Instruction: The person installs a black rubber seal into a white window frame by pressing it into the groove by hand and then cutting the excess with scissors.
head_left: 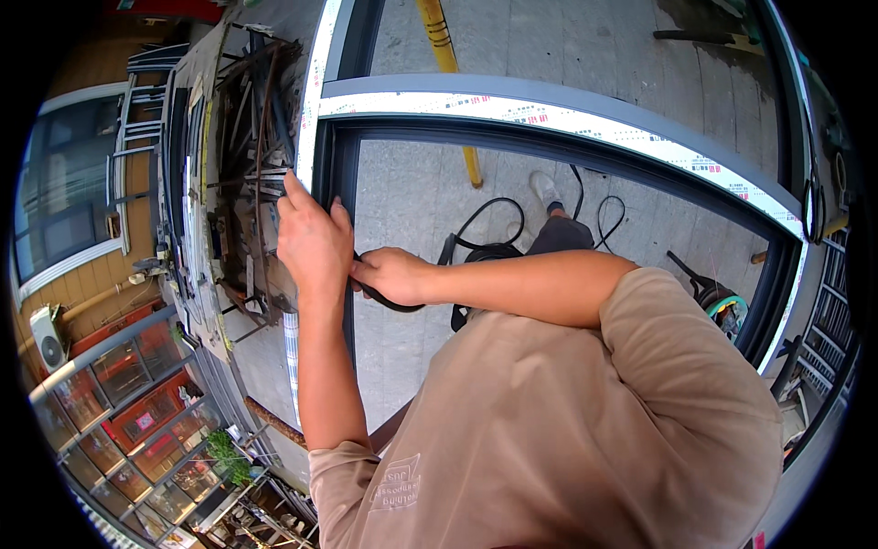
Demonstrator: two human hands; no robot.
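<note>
While left grip [315, 240] clasps frame edge [308, 137], right grip [391, 275] pinches black strip [402, 306] over the opening [412, 197].

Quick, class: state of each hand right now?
Left hand: on the dark grey metal frame; whether it grips cannot be told.
Right hand: closed, holding the thin black flexible strip.

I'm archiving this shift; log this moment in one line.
left hand: on dark window frame | right hand: holding flexible black strip

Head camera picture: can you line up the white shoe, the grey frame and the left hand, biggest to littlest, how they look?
1. Grey frame
2. Left hand
3. White shoe, farther from the camera, so real sizes may differ
</note>
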